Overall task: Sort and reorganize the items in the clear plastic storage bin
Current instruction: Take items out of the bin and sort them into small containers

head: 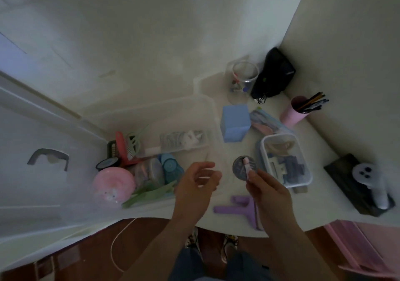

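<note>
- The clear storage bin (213, 116) sits on the white table (324, 198), left of centre, holding a pink round case (113, 185), a red comb (123, 148), a teal round thing (170, 167), green strips (149, 194) and a clear box of small items (183, 140)
- The left hand (194, 181) hovers at the bin's near right corner, fingers loosely curled, holding nothing
- The right hand (267, 190) pinches a small pink item (246, 164) above a round grey tin (244, 168)
- Just right of the tin stands a small clear tub (285, 159) of clips; a blue box (234, 122) stands behind, a purple plastic piece (236, 206) lies near the table's edge
</note>
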Demonstrator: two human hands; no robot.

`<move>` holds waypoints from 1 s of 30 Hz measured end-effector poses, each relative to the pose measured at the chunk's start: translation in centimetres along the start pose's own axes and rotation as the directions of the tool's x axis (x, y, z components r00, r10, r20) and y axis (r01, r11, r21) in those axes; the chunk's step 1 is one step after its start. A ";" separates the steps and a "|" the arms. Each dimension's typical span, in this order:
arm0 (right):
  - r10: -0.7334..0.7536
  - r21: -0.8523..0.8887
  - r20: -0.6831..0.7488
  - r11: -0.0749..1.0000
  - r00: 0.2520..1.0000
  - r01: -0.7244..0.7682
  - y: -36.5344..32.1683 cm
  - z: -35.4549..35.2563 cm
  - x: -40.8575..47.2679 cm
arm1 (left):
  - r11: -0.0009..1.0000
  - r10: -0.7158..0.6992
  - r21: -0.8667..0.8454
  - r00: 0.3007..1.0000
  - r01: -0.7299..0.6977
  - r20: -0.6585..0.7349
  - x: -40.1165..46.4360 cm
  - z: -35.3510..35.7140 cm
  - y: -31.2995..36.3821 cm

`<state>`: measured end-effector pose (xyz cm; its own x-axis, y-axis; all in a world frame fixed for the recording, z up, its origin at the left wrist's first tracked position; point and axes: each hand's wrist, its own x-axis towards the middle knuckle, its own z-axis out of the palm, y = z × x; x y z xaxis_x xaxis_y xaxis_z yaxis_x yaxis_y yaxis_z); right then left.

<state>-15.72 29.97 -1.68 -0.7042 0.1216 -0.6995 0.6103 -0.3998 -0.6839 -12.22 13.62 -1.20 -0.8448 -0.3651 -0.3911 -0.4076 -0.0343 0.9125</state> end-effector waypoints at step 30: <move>-0.524 -0.628 0.619 0.118 0.585 0.770 -2.3 14.1 3.0 | 0.363 0.222 0.931 0.973 -0.028 -0.057 8.3 -14.0 -2.7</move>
<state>-24.40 18.43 0.70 -0.9564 -0.2816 0.0774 -0.2422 0.6165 -0.7491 -13.30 -2.33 -5.21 -0.8930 -0.4159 -0.1718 -0.4469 0.8644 0.2304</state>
